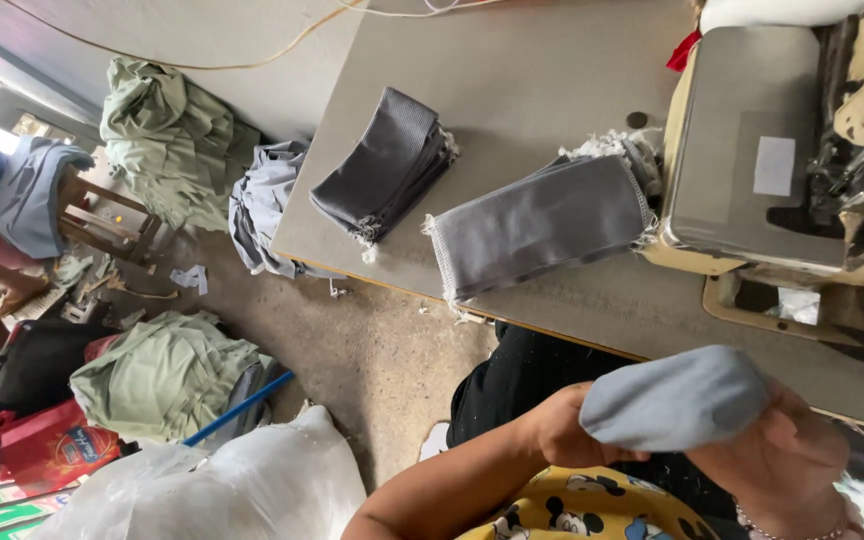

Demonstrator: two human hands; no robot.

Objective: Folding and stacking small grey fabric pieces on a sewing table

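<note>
Hands on a soft grey cloth piece [677, 398]
Left hand [559, 428] and right hand [782, 450] both grip it shut — keep it pulled flat; grey stacks [542, 225] wait at twelve o'clock.

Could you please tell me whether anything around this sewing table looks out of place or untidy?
Yes: green fabric heaps and a grey bundle lie on the dusty floor, with paper scraps scattered nearby. On the table, the grey stacks show frayed edges.

Both hands [562, 425] [782, 455] apparently clutch a grey cloth piece [677, 400]
</note>
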